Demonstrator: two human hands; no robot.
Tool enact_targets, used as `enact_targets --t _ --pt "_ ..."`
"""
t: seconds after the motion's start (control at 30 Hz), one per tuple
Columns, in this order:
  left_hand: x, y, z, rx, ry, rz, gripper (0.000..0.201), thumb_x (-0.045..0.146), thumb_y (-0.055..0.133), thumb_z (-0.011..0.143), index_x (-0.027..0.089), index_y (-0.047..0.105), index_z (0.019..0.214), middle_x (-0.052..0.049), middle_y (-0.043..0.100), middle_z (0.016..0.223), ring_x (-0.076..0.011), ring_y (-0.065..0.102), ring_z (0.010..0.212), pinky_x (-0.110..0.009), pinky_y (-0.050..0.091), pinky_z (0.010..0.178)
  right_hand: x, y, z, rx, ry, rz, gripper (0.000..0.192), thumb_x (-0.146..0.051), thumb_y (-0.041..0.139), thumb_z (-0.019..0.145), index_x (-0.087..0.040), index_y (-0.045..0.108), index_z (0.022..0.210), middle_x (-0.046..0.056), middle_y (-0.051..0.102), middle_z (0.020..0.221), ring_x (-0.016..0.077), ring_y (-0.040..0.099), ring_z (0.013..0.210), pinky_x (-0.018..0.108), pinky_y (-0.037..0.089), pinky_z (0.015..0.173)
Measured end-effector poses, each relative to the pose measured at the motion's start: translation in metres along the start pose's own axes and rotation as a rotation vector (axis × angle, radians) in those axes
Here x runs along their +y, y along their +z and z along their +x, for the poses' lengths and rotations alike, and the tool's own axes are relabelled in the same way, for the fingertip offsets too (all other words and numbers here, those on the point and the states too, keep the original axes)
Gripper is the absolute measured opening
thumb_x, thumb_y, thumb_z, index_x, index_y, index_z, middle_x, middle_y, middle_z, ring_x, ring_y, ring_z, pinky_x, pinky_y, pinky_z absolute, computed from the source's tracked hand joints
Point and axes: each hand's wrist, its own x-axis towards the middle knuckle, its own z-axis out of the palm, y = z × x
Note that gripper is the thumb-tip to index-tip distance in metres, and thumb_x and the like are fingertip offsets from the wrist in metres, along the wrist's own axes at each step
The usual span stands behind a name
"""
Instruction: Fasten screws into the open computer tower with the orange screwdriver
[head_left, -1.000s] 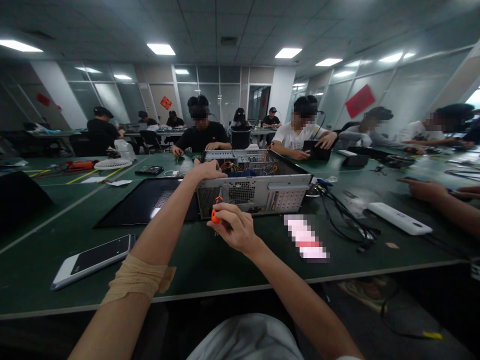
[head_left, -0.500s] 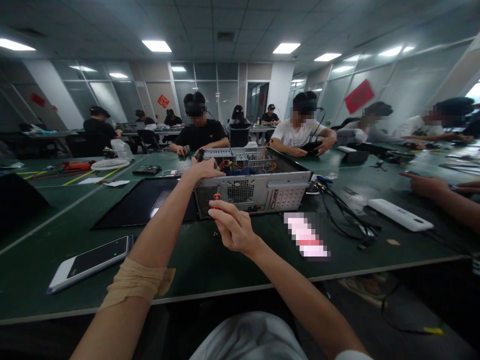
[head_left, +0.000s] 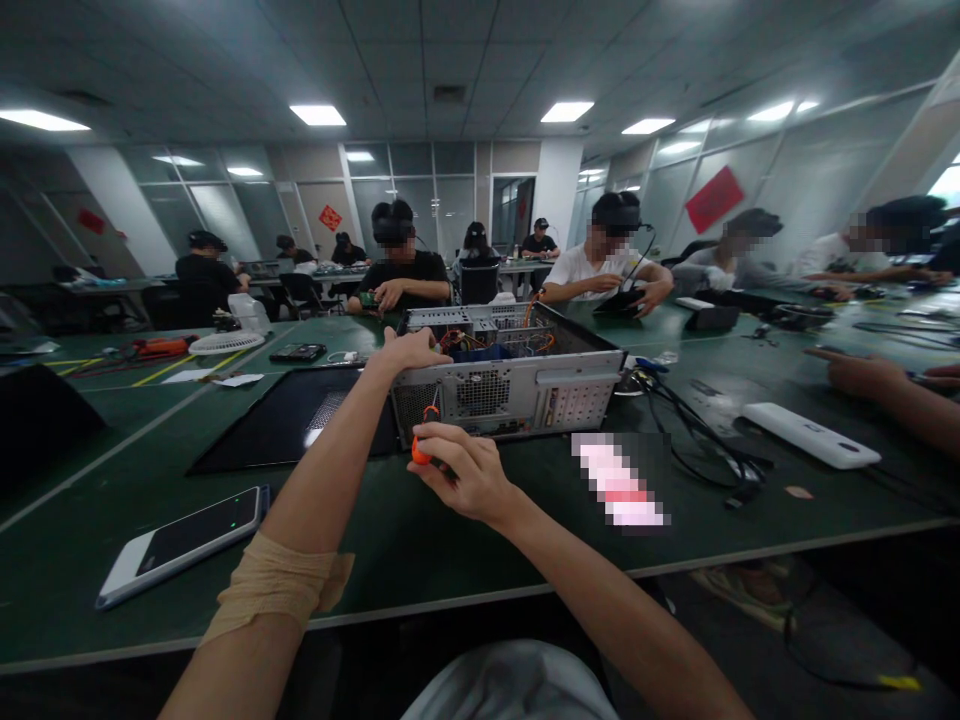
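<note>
Open grey metal computer case point(head_left: 517, 385): on green tabletop point(head_left: 450, 540). Left hand point(head_left: 409, 350): resting flat on its top edge as before, grip open. Right hand point(head_left: 457, 475): grip closed around orange-handled screwdriver point(head_left: 421, 440), drawn slightly down-left from rear panel.

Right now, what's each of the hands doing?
Left hand: resting on the computer case top edge.
Right hand: closed around an orange-handled screwdriver.

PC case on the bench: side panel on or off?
Off. The computer case lies on its side with the top face open, orange wires and drive bays visible inside; a black panel lies flat beside it.
</note>
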Motion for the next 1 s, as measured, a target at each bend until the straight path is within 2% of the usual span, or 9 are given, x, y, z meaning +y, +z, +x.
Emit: enact_targets --t 0.17,0.33,0.4,0.5,0.63,0.8,0.9,1.0 --pt "0.0010 0.0001 -0.0015 -0.004 0.003 -0.005 0.068 0.068 0.051 0.079 0.019 0.052 0.126 -0.016 0.067 0.125 -0.0338 0.059 0.120 -0.050 0.024 0.110 -0.0007 -0.0038 0.0015 0.030 -0.015 0.003 0.024 -0.022 0.053 0.097 -0.020 0.063 0.118 0.010 0.065 0.120 0.0127 0.067 0.099 0.020 0.054 0.077" --pt "0.0027 -0.0019 -0.0053 0.001 -0.011 -0.003 0.068 0.069 0.050 0.079 0.018 0.052 0.124 -0.016 0.068 0.124 -0.0345 0.059 0.120 -0.049 0.025 0.110 -0.0015 -0.0071 0.0023 0.006 -0.011 0.018 0.033 -0.012 0.042 0.098 -0.018 0.057 0.127 0.009 0.065 0.124 0.0132 0.064 0.112 0.024 0.052 0.091" --pt "0.0035 -0.0028 -0.0066 -0.004 -0.013 -0.008 0.066 0.068 0.051 0.079 0.018 0.052 0.123 -0.016 0.067 0.125 -0.0344 0.059 0.120 -0.048 0.026 0.109 -0.0016 -0.0077 0.0022 0.006 -0.003 0.036 0.033 -0.011 0.041 0.097 -0.017 0.057 0.126 0.010 0.064 0.125 0.0134 0.064 0.113 0.025 0.051 0.092" --pt "0.0039 -0.0031 -0.0073 -0.005 -0.002 -0.022 0.064 0.066 0.051 0.079 0.019 0.052 0.122 -0.017 0.067 0.126 -0.0342 0.060 0.119 -0.048 0.029 0.108 -0.0003 -0.0071 0.0011 0.018 0.001 0.070 0.024 -0.021 0.049 0.098 -0.016 0.060 0.119 0.012 0.063 0.122 0.0155 0.065 0.106 0.025 0.053 0.084" --pt "0.0040 -0.0021 -0.0063 -0.006 0.007 -0.018 0.063 0.067 0.051 0.080 0.019 0.052 0.122 -0.017 0.066 0.126 -0.0345 0.059 0.120 -0.049 0.030 0.108 0.0015 -0.0052 -0.0018 0.012 -0.003 0.044 0.019 -0.031 0.058 0.096 -0.021 0.065 0.111 0.010 0.060 0.121 0.0146 0.065 0.097 0.022 0.054 0.074" --pt "0.0037 -0.0016 -0.0044 -0.006 0.007 -0.002 0.063 0.068 0.050 0.080 0.021 0.052 0.122 -0.015 0.067 0.126 -0.0341 0.060 0.118 -0.048 0.030 0.108 0.0004 -0.0047 -0.0031 -0.003 0.019 -0.008 0.019 -0.031 0.058 0.096 -0.025 0.064 0.113 0.007 0.060 0.112 0.0114 0.064 0.087 0.019 0.052 0.069" --pt "0.0029 -0.0012 -0.0038 -0.006 0.011 0.008 0.063 0.068 0.050 0.080 0.021 0.052 0.122 -0.016 0.066 0.127 -0.0340 0.060 0.119 -0.048 0.029 0.107 0.0004 -0.0044 -0.0022 0.069 0.013 0.035 0.027 -0.036 0.060 0.095 -0.021 0.056 0.118 0.007 0.065 0.105 0.0125 0.067 0.089 0.020 0.052 0.069" --pt "0.0015 -0.0004 -0.0031 -0.009 0.017 0.012 0.066 0.069 0.048 0.079 0.020 0.052 0.123 -0.017 0.066 0.127 -0.0347 0.059 0.120 -0.049 0.027 0.108 0.0010 -0.0042 -0.0023 0.111 0.023 0.059 0.026 -0.038 0.064 0.093 -0.019 0.055 0.110 0.008 0.068 0.104 0.0131 0.068 0.091 0.020 0.052 0.072"
